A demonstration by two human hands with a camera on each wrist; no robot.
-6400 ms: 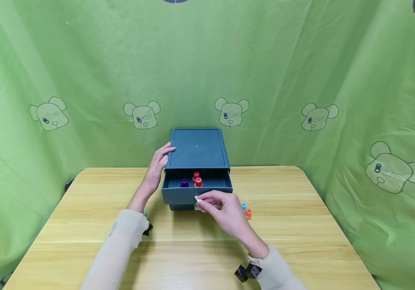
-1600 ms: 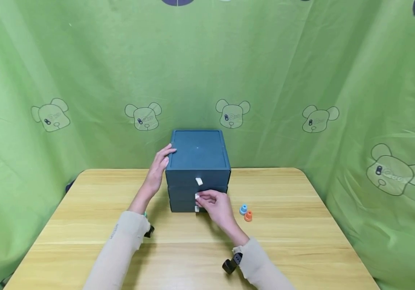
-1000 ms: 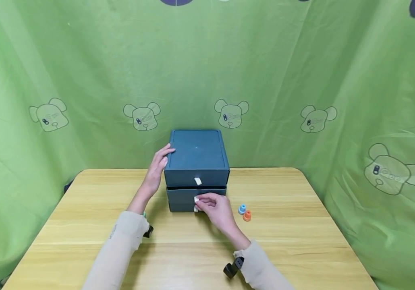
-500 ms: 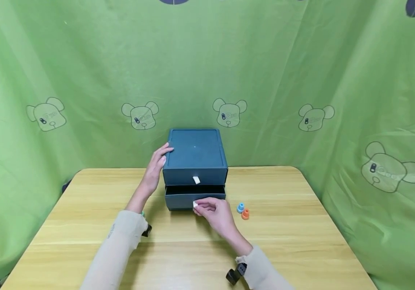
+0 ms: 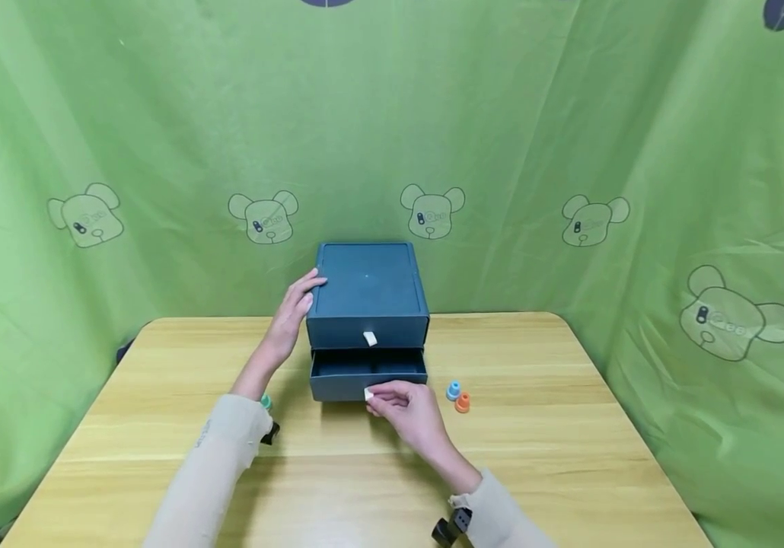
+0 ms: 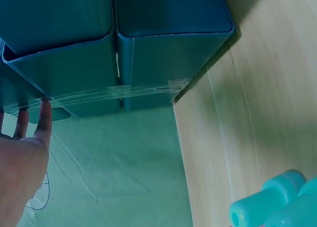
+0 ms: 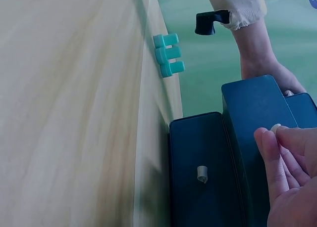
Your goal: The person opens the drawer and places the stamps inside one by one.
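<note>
A dark blue drawer cabinet (image 5: 367,281) stands at the back of the table. Its middle drawer (image 5: 337,387) is pulled out, and only dark bare surfaces show inside. Between thumb and fingertips, my right hand (image 5: 411,415) pinches this drawer's white pull tab (image 5: 368,393). My left hand (image 5: 288,320) rests against the cabinet's left side, extended fingers over the top edge; the left wrist view shows those fingers (image 6: 45,120) touching the side. The top drawer (image 5: 337,332) is closed, its white tab (image 5: 370,339) hanging free. In the right wrist view, the bottom drawer (image 7: 198,143) is closed too.
To the cabinet's right, a light blue peg (image 5: 454,391) and an orange peg (image 5: 463,403) stand on the table (image 5: 536,441). Several teal pegs (image 7: 171,54) are on the left side, mostly hidden by my left sleeve in the head view. A green curtain (image 5: 501,114) surrounds the table.
The top drawer, earlier out with a purple and two red pegs inside, has been closed. My right hand has since drawn the middle drawer outward by its tab. My left hand stays put.
</note>
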